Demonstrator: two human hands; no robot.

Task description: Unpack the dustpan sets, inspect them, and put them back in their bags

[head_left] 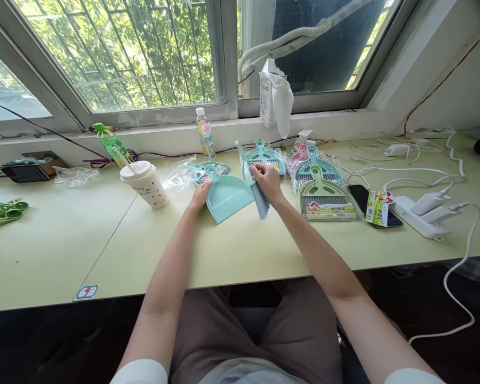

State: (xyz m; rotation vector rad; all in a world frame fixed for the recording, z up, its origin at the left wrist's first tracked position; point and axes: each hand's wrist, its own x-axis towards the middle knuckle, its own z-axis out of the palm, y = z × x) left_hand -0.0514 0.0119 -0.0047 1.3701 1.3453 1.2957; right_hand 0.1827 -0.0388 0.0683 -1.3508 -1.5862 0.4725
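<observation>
A light teal dustpan (229, 197) is tilted just above the table, its handle side gripped by my left hand (202, 193). My right hand (266, 180) is closed around a small teal brush (259, 197) with grey-blue bristles pointing down, at the dustpan's right edge. Behind the dustpan lies another teal set (210, 170). To the right are packed dustpan-and-brush sets: a teal one (264, 156), a pink one (298, 153), and a green one (330, 205) with a printed label in front.
A white lidded cup (146, 185) stands left of my left hand, near a green bottle (112, 145). A clear bottle (205, 134) is by the sill. Green handles (4, 212) lie far left. A phone (384, 213) and a power strip (420, 217) with cables lie right.
</observation>
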